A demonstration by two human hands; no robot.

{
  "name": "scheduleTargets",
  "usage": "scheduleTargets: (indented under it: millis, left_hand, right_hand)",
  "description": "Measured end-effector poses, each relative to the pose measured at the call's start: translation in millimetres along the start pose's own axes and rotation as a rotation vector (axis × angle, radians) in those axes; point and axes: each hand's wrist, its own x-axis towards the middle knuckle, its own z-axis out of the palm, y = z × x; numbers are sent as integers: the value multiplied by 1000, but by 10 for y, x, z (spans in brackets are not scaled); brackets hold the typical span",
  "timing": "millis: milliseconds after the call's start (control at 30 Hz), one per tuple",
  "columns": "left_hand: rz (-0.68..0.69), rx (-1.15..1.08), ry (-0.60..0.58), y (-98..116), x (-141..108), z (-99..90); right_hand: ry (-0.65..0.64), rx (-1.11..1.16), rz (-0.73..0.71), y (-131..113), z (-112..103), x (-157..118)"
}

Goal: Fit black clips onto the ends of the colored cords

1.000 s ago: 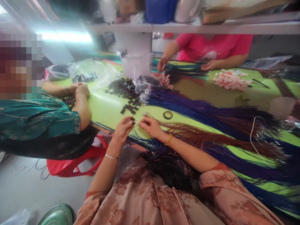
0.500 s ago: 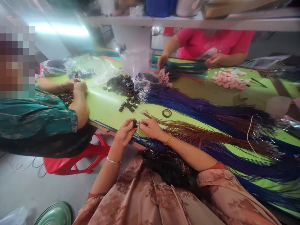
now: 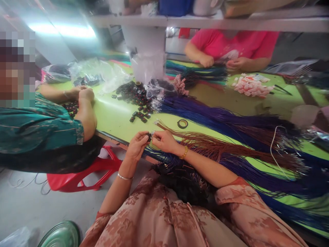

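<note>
My left hand (image 3: pixel 137 144) grips a small black connector (image 3: pixel 148 137) between thumb and fingers, over the near edge of the green table (image 3: pixel 164 120). Close against it on the right, my right hand (image 3: pixel 163 141) is pinched at the connector's end, where small silvery ends show. What exactly its fingertips hold is too small to make out. Brown wires (image 3: pixel 205 144) run rightward from just beyond my right hand, and blue wires (image 3: pixel 164 156) lie beneath it. Several loose black connectors (image 3: pixel 140 116) lie on the table ahead of my hands.
A tape roll (image 3: pixel 182 124) lies ahead and right. Purple and blue wire bundles (image 3: pixel 210 111) stretch rightward. A person in green (image 3: pixel 41 120) works at the left beside a red stool (image 3: pixel 84 175). Across the table, a person in pink (image 3: pixel 236 48) sits near pink-white pieces (image 3: pixel 252 85).
My hands have drawn slightly closer around the black connector. Across the table, the person in pink has moved one hand from the pink-white pieces toward the other hand.
</note>
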Motion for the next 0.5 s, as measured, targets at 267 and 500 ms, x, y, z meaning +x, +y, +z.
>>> scheduleTargets:
  millis: [267,500]
  left_hand:
    - [42,29,96,-70,-10,52]
    - [86,79,81,-123,-15,50]
  right_hand:
    - [-98,-193,-121,51,-19,9]
    - [-128,-226,-103,62,-63,14]
